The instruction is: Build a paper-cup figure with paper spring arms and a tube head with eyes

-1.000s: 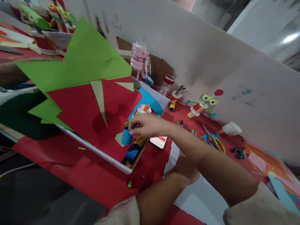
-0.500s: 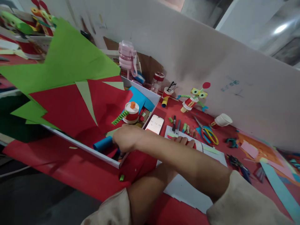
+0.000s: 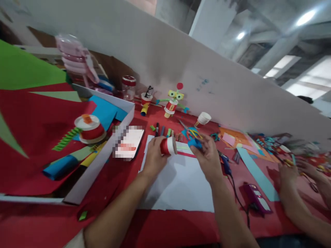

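My left hand [image 3: 155, 155] is closed around a red-and-white paper cup [image 3: 168, 146], tipped on its side with its pale wide end facing right. Across a small gap, my right hand [image 3: 209, 156] pinches a short blue paper roll [image 3: 194, 143] between thumb and fingers. Both hands hover over white sheets [image 3: 178, 182]. Behind them lie coiled paper strips [image 3: 171, 132], a marker [image 3: 157, 129] and yellow-handled scissors [image 3: 193, 132]. A finished cup figure [image 3: 171, 106] with paper eyes and springy arms stands farther back.
At left, a white-walled box [image 3: 103, 153] holds coloured paper, a blue tube [image 3: 60, 167] and another cup [image 3: 90, 129]. A phone [image 3: 128, 143] lies beside it. To the right are a purple device [image 3: 256, 199] with a cable and a co-worker's hands [image 3: 288, 172]. A partition [image 3: 160, 51] stands behind.
My right hand has come out of the box and back to the right, now with the blue paper roll. My left hand still holds the cup; my arms are uncrossed. The view has turned right.
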Action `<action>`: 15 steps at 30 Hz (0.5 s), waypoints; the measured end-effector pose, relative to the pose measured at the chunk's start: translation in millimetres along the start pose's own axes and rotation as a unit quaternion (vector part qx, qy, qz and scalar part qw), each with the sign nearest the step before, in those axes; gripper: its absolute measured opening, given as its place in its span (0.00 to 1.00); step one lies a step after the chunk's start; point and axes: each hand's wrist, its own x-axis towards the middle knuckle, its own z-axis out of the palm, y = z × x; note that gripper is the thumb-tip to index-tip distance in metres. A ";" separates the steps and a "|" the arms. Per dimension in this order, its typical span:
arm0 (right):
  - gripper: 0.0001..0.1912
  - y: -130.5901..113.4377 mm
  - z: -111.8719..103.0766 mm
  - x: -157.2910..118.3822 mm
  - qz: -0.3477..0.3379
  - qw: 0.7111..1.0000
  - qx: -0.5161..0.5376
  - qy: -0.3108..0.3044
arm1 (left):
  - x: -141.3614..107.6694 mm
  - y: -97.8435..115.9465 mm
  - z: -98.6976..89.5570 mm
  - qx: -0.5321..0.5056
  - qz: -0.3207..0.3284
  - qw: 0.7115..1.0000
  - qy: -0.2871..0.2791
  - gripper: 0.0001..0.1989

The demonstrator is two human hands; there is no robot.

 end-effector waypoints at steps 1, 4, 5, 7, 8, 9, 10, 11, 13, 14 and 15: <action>0.24 20.0 -14.0 -6.2 0.028 0.999 -0.040 0.011 | 1.3 -0.2 -0.4 0.003 0.000 1.000 0.000 0.29; 0.19 60.9 -32.4 -24.7 0.033 0.983 -0.181 -0.024 | 1.9 0.7 -2.1 -0.006 0.010 1.000 -0.002 0.31; 0.17 67.5 -32.9 -29.9 0.029 0.977 -0.207 -0.037 | 1.2 1.4 -2.6 -0.008 0.009 1.000 -0.002 0.31; 0.17 73.1 -32.1 -37.2 0.022 0.971 -0.231 -0.057 | -0.9 3.2 -3.0 -0.022 0.004 1.000 -0.022 0.31; 0.18 73.7 -33.0 -39.3 0.021 0.970 -0.234 -0.064 | -2.1 4.4 -3.0 -0.036 -0.007 0.999 -0.038 0.32; 0.20 73.8 -36.0 -40.4 0.022 0.968 -0.241 -0.067 | -3.3 5.9 -2.9 -0.052 -0.023 0.997 -0.053 0.33; 0.22 74.2 -41.6 -40.5 0.028 0.965 -0.252 -0.063 | -4.6 7.8 -2.6 -0.066 -0.041 0.995 -0.069 0.33; 0.23 75.1 -50.0 -39.8 0.040 0.962 -0.266 -0.051 | -5.8 10.2 -2.4 -0.080 -0.059 0.991 -0.086 0.34; 0.21 80.2 -73.7 -35.9 0.083 0.950 -0.301 -0.003 | -7.9 15.9 -2.0 -0.110 -0.090 0.983 -0.117 0.36; 0.19 84.4 -87.4 -33.0 0.109 0.941 -0.319 0.026 | -8.6 18.7 -1.7 -0.126 -0.102 0.978 -0.130 0.36; 0.18 89.7 -101.1 -29.8 0.137 0.931 -0.335 0.054 | -9.0 20.9 -1.5 -0.141 -0.112 0.973 -0.141 0.36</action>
